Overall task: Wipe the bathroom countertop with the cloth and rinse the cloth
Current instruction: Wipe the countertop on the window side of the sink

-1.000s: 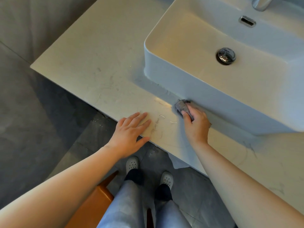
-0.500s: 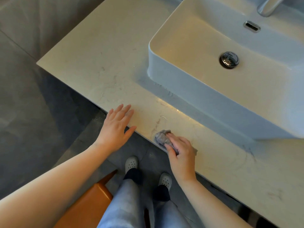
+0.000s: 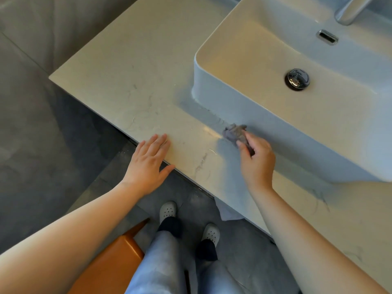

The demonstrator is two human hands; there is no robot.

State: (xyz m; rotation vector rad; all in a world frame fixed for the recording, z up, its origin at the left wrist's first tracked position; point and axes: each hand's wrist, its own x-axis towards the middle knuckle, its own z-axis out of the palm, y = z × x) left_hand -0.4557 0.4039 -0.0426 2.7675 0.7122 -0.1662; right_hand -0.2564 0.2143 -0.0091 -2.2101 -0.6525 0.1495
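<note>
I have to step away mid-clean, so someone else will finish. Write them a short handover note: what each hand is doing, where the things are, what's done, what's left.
Right hand: shut on the crumpled grey cloth, pressing it to the pale marbled stone countertop at the front base of the white rectangular basin.
Left hand: open, flat on the counter's front edge, holding nothing.
Done: wiping is under way in front of the basin.
Left: dark marks and stray hairs show on the counter either side of the hands; then rinse the cloth under the chrome tap.
</note>
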